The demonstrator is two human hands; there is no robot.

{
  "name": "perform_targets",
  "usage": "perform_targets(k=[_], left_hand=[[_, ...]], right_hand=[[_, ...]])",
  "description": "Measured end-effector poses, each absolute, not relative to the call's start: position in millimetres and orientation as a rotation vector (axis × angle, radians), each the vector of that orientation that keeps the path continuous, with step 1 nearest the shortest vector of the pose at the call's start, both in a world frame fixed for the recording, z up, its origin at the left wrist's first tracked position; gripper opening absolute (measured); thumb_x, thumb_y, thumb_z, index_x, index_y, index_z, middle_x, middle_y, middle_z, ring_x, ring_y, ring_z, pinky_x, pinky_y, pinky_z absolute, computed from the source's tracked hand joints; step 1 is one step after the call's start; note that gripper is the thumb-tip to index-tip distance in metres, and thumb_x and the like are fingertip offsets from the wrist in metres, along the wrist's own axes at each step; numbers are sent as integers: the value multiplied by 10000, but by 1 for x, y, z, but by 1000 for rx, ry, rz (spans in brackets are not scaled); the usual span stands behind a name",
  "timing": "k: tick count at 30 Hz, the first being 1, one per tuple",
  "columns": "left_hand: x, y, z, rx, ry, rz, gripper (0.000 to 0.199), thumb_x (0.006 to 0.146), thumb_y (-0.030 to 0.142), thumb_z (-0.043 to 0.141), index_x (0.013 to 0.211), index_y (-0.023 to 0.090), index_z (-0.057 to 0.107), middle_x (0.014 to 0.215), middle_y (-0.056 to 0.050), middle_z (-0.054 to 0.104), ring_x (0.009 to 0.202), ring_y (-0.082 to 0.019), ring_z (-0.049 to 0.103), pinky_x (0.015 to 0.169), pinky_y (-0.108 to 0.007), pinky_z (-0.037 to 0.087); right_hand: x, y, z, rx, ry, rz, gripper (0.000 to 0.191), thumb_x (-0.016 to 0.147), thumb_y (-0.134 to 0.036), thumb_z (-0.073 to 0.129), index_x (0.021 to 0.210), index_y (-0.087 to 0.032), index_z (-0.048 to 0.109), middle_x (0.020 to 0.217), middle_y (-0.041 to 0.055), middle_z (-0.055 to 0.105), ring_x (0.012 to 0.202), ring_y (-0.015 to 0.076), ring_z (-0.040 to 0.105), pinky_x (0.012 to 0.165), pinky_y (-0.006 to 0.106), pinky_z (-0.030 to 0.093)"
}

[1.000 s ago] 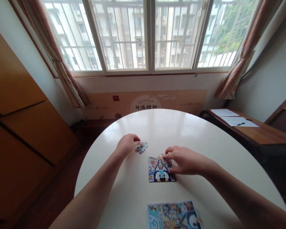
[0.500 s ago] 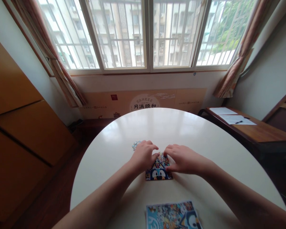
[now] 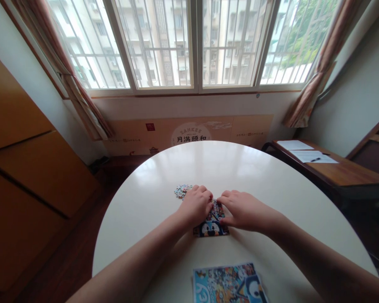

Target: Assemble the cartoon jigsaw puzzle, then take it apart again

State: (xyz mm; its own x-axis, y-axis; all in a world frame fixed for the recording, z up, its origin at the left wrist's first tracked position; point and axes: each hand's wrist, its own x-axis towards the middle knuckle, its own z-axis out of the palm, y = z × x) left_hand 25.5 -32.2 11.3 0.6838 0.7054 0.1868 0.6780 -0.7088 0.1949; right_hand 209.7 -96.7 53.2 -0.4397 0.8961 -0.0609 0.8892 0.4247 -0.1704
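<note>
A small jigsaw puzzle (image 3: 211,229) with a blue cartoon dog's face lies on the white round table, its upper part partly covered by my hands. My left hand (image 3: 197,205) is over its upper left, fingers curled in towards the thumb. Whatever sits between those fingertips is too small to make out. At the puzzle's right edge rests my right hand (image 3: 243,210), thumb and fingers apart, touching the edge. A heap of loose puzzle pieces (image 3: 181,190) lies just beyond my left hand.
Nearer to me on the table (image 3: 139,235) is a printed picture sheet (image 3: 227,284) with the same dog, cut off by the frame's bottom. To the right, a wooden desk (image 3: 350,174) carries papers (image 3: 312,156) and a pen. Barred windows are ahead.
My left hand's fingers have closed in from a spread pose and moved slightly down, uncovering more of the loose pieces. My right hand stays at the puzzle's edge.
</note>
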Motion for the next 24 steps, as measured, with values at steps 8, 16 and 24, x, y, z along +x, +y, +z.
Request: perform_targets(k=[8,16,24], left_hand=[[25,-31,10,2687,1156,468,174,843,248,656,999,186,703,1034,-84,693,998,-268,586,941,-397,435],[26,-32,12,2637,1163,483,164,812,218,680,971,195,711,973,-63,736,963,-263,624,914,-388,456],[27,-31,13,2555,1207,509,135,867,216,625,928,214,745,919,-43,752,899,-234,657,899,-371,481]], right_hand=[[209,-99,54,-1661,-2655,222,271,813,-415,672,963,-190,691,968,106,675,894,280,625,742,361,457],[209,-97,51,-1650,-2662,204,270,809,-419,660,951,-192,686,954,100,671,864,269,624,709,345,445],[208,-98,51,-1653,-2661,206,275,809,-422,661,965,-196,692,967,103,675,863,272,625,715,357,455]])
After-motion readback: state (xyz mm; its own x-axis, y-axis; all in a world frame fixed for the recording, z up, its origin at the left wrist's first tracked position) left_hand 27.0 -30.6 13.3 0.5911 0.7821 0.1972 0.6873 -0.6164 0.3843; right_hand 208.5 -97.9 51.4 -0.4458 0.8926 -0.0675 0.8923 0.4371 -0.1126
